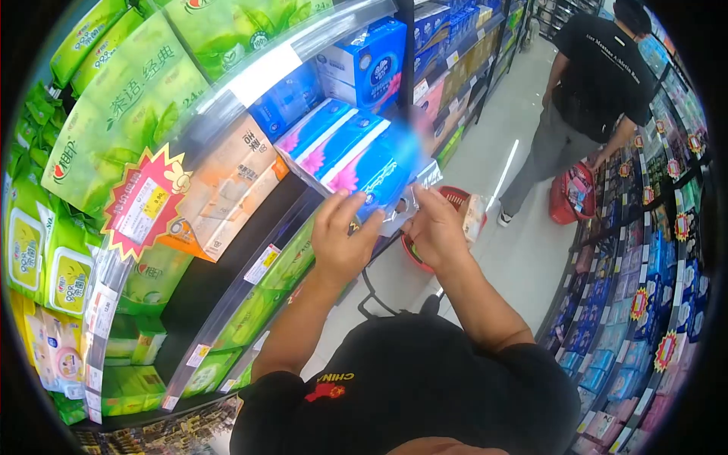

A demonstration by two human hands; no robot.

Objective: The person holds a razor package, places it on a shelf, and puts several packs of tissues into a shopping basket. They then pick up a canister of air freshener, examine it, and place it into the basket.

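Note:
A blue multi-pack of tissues (345,144) with pink flowers sits at the shelf's edge, its near end sticking out in front of me. My left hand (343,235) rests with curled fingers on the near lower end of this pack and grips it there. At the pack's corner, my right hand (440,231) pinches the clear plastic handle (400,211) of the wrapping between thumb and fingers. Part of the pack's right side is blurred. Beyond my right hand is a red shopping basket (453,196), partly hidden by my hand and forearm, with a pale package in it.
Left of the pack stands an orange tissue package (235,174) beside a red price sign (144,201). Green tissue packs (125,106) fill the shelves at left. Another person (595,83) stands in the aisle with a red basket (570,199), near the right-hand shelves (622,303).

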